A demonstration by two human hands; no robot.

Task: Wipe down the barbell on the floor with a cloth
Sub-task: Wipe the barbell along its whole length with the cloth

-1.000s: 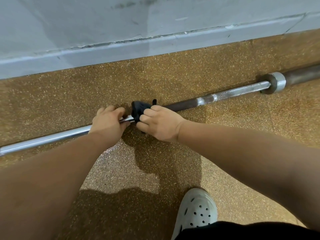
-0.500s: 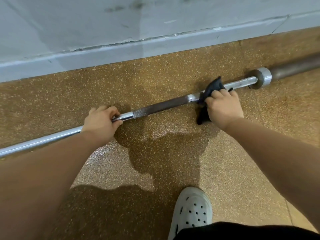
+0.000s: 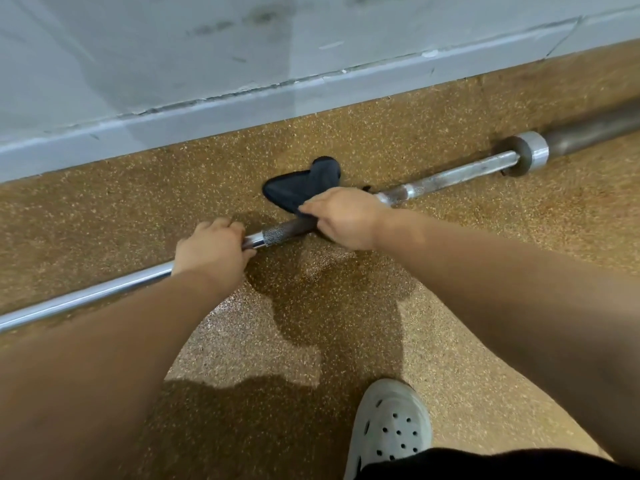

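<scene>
On the speckled brown rubber floor (image 3: 346, 133), the barbell (image 3: 460, 172) lies flat and runs slantwise from near left to far right, just in front of a grey skirting (image 3: 242, 105) and the grey wall (image 3: 138, 46) above it. Toward the barbell's right end sits a bright steel collar (image 3: 536, 152), and past it the thicker dark sleeve (image 3: 595, 129) runs out of view.

The left grip (image 3: 211, 251) is closed round the smooth chrome part of the barbell, fingers curled over the far side of the shaft. Just to its right along the barbell, a short knurled band (image 3: 277, 234) shows bare between the two hands.

The right grip (image 3: 343, 220) is closed over the barbell next along, toward the collar, and pinches a dark navy cloth (image 3: 304, 187) against the shaft. Most of the cloth bunches out from under the fingers on the far side of the barbell, toward the wall. A small dark corner of it also shows on the collar side of the hand. The stretch of barbell between the right grip and the collar is uncovered.

On the near side of the barbell, well apart from it, a white perforated clog (image 3: 391, 424) stands on the floor, with a dark garment edge (image 3: 485, 465) below it.
</scene>
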